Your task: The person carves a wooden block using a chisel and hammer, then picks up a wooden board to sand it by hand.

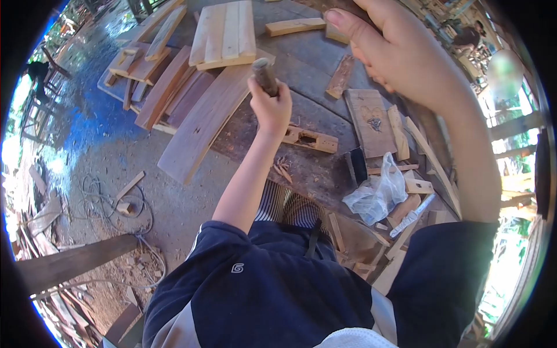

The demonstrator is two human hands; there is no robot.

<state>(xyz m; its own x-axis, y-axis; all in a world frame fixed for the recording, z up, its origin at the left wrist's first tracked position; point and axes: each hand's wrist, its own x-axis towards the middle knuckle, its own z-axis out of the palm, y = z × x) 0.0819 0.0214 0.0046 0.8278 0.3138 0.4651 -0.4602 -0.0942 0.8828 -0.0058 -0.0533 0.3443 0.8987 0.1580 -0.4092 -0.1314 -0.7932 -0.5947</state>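
Planks (223,35), plastic bag (377,194) around left hand (270,110) gripping wooden handle (265,75)

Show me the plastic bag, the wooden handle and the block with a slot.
plastic bag (377,194): head view, its crumpled middle.
wooden handle (264,72): head view, the end above the left hand (271,110).
block with a slot (326,142): head view, beside the slot.
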